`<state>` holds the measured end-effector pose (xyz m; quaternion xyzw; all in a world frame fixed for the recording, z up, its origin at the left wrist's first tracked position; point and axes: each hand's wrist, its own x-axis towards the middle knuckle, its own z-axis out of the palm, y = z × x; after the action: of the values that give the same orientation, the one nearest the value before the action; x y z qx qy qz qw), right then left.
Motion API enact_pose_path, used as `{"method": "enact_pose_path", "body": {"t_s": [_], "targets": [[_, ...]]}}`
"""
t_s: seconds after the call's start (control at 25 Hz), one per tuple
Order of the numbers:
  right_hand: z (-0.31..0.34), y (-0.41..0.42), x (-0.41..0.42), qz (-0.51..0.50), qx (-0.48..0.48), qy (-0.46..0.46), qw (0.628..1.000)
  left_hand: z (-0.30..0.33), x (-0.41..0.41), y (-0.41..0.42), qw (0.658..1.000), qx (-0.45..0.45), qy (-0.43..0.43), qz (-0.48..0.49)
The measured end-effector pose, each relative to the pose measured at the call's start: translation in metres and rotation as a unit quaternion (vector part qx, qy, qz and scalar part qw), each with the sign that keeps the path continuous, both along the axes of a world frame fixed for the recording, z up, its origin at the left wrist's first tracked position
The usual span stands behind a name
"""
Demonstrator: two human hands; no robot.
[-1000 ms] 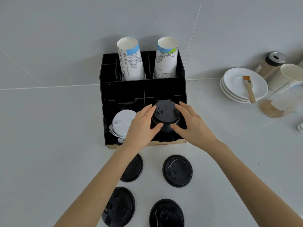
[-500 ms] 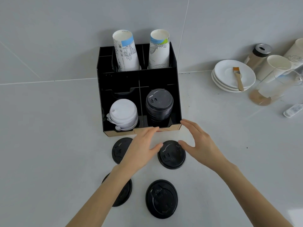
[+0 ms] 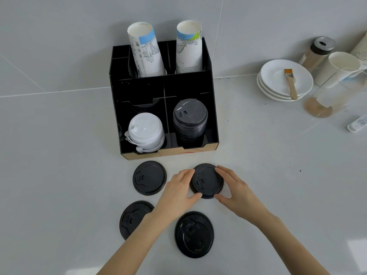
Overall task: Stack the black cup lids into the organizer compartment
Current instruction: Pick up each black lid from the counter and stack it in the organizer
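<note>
A black organizer (image 3: pixel 139 90) stands against the wall. Its front right compartment holds a stack of black lids (image 3: pixel 190 118); the front left one holds white lids (image 3: pixel 146 132). Several loose black lids lie flat on the counter in front. Both hands close around the rim of the upper right lid (image 3: pixel 206 181): my left hand (image 3: pixel 178 191) on its left side, my right hand (image 3: pixel 234 191) on its right. Other loose lids lie at upper left (image 3: pixel 149 178), lower left (image 3: pixel 133 217), partly under my left forearm, and lower middle (image 3: pixel 194 234).
Two tall paper cup stacks (image 3: pixel 146 52) (image 3: pixel 188 50) rise from the organizer's rear compartments. To the right are stacked white saucers (image 3: pixel 278 82) with a small brush (image 3: pixel 290 84), a shaker jar (image 3: pixel 315 54), white cups (image 3: pixel 337 68), a clear pitcher (image 3: pixel 327 100) and a small white device (image 3: pixel 357 124).
Both hands left the black stack in the organizer, drew back toward me and came down onto the upper right loose lid. The view also shifted.
</note>
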<state>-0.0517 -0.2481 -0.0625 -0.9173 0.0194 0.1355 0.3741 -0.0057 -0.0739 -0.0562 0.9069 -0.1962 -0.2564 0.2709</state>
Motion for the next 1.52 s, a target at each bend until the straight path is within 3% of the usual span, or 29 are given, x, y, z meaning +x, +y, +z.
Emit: {"method": "enact_pose_path", "body": {"t_s": [0.28,0.8,1.52], "targets": [[0.003,0.003,0.000,-0.012,0.011,-0.035,0.999,0.002,0.000,0.004,1.000,-0.018,-0.002,0.006],[0.060,0.007,0.023,-0.029,0.035,-0.149,0.988,0.055,0.021,0.011,0.982,-0.137,-0.113,0.060],[0.077,0.004,0.129,0.014,-0.016,-0.150,0.988,0.066,0.111,-0.003,0.976,-0.101,-0.155,0.118]]}}
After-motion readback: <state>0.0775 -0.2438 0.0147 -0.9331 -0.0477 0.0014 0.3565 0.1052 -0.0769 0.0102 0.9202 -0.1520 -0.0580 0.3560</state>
